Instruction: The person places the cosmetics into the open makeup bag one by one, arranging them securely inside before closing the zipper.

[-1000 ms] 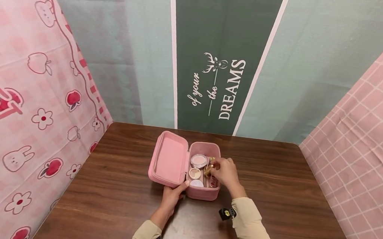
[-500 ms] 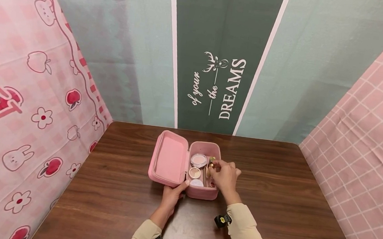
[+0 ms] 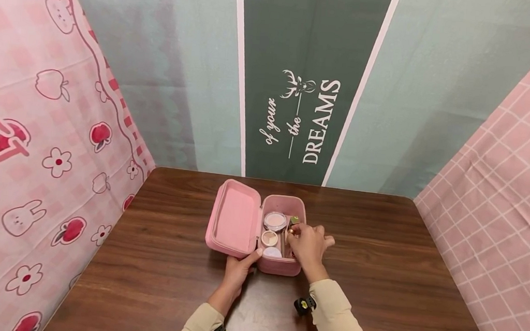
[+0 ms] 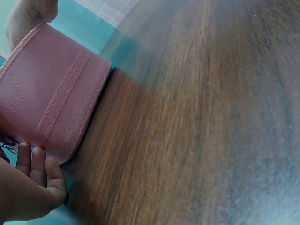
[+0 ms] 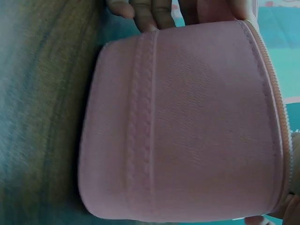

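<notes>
The pink zip-up makeup case (image 3: 279,267) stands with its lid (image 3: 234,220) opened to the left. Inside it are a clear-rimmed round compact (image 3: 275,221), a smaller round palette (image 3: 269,238) and a pale round lid-like piece (image 3: 272,252). My left hand (image 3: 236,275) holds the near left corner, thumb at the rim; in the left wrist view its fingers (image 4: 37,164) lie against the wall. My right hand (image 3: 309,244) reaches over the right rim and pinches a small gold-coloured piece (image 3: 291,232) inside the case. Its lower part is hidden by the hand.
The case rests on a dark wooden table (image 3: 377,278). Behind it hangs a green and teal cloth with lettering (image 3: 322,123); pink cloths flank both sides. A green-marked item (image 3: 294,220) lies at the case's back right. A zipper (image 5: 276,93) runs along its rim.
My right hand has shifted slightly toward me, lowering the gold-coloured piece into the case's right side; the green-marked item shows more behind it. My left hand and the case keep their place.
</notes>
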The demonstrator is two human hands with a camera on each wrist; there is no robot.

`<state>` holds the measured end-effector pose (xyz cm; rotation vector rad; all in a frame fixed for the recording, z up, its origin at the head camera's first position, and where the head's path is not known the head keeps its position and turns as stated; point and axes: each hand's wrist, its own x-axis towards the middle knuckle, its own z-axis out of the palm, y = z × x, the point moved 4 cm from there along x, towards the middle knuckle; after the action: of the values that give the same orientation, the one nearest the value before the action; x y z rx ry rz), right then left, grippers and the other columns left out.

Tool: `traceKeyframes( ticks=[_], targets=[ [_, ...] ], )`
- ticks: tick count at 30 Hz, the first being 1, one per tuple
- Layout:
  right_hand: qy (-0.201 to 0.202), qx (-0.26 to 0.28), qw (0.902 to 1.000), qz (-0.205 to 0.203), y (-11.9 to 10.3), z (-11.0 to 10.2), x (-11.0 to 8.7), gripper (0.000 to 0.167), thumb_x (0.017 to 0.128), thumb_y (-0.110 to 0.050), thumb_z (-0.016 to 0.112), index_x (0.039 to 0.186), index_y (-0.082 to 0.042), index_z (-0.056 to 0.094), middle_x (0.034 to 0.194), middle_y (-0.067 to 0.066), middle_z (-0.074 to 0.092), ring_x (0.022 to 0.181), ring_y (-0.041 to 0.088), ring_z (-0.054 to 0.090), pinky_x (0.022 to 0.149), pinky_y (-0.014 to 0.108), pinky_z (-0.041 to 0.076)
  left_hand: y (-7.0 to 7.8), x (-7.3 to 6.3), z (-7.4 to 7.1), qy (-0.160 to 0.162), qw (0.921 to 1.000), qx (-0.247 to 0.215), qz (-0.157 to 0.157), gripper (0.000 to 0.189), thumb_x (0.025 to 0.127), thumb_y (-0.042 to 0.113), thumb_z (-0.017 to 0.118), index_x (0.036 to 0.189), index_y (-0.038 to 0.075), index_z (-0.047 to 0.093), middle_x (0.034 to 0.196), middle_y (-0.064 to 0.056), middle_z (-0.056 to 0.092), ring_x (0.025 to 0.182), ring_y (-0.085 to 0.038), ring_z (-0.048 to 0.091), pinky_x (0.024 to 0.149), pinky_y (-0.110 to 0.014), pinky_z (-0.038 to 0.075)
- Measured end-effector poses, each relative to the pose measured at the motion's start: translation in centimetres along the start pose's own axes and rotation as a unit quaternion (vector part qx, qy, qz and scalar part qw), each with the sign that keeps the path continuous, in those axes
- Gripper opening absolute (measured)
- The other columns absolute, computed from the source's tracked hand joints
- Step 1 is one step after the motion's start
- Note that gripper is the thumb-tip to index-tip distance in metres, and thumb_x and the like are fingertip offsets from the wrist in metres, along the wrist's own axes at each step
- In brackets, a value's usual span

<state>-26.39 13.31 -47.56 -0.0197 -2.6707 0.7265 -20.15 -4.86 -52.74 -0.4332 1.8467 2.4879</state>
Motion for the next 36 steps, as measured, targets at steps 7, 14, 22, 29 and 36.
traceKeyframes(
  ticks=[7, 14, 22, 29, 36],
  targets=[
    [-0.035, -0.046, 0.9983, -0.011, -0.4, 0.0, 0.6, 0.009, 0.071, -0.021, 0.076, 0.071, -0.015, 0.068, 0.064, 0.0, 0.061, 0.08, 0.032, 0.045, 0.072, 0.056, 0.017, 0.1, 0.0, -0.1, 0.002, 1.0, 0.002, 0.001, 0.039, 0.08, 0.014, 0.073, 0.11, -0.001, 0.055, 0.091, 0.0, 0.061, 0.075, -0.013, 0.056, 0.07, -0.042, 0.046],
    [-0.066, -0.077, 0.9945, -0.023, -0.6, -0.3, 1.1, 0.012, 0.071, -0.023, 0.076, 0.074, -0.015, 0.068, 0.063, -0.001, 0.059, 0.078, 0.033, 0.048, 0.072, 0.056, 0.019, -1.3, 1.0, -0.3, 0.004, 1.0, -0.004, -0.005, 0.039, 0.079, 0.014, 0.074, 0.11, 0.0, 0.056, 0.09, 0.0, 0.062, 0.076, -0.013, 0.056, 0.068, -0.04, 0.046],
    [-0.084, -0.078, 0.9931, -0.026, -0.6, -0.5, 1.4, 0.01, 0.073, -0.023, 0.075, 0.077, -0.015, 0.07, 0.064, -0.003, 0.059, 0.078, 0.032, 0.049, 0.072, 0.055, 0.02, -2.5, 1.8, -0.5, 0.005, 0.9999, -0.009, 0.006, 0.044, 0.076, 0.019, 0.077, 0.11, 0.001, 0.056, 0.092, -0.002, 0.062, 0.075, -0.013, 0.057, 0.063, -0.035, 0.046],
    [-0.088, -0.065, 0.9938, -0.015, -0.5, 0.0, 1.7, 0.012, 0.072, -0.023, 0.077, 0.072, -0.016, 0.066, 0.062, -0.004, 0.057, 0.08, 0.032, 0.047, 0.071, 0.054, 0.019, -2.4, 1.9, -0.5, 0.004, 0.9999, -0.009, 0.006, 0.045, 0.076, 0.019, 0.077, 0.111, 0.0, 0.055, 0.094, -0.002, 0.062, 0.076, -0.013, 0.057, 0.064, -0.036, 0.046],
    [-0.095, -0.049, 0.994, -0.023, -0.5, -0.6, 1.6, 0.012, 0.075, -0.023, 0.075, 0.075, -0.015, 0.066, 0.061, -0.004, 0.055, 0.078, 0.031, 0.047, 0.071, 0.053, 0.019, -2.3, 1.8, -0.5, 0.003, 0.9999, -0.012, -0.004, 0.042, 0.078, 0.016, 0.076, 0.112, 0.001, 0.055, 0.094, -0.001, 0.062, 0.076, -0.013, 0.057, 0.065, -0.039, 0.046]
  ],
)
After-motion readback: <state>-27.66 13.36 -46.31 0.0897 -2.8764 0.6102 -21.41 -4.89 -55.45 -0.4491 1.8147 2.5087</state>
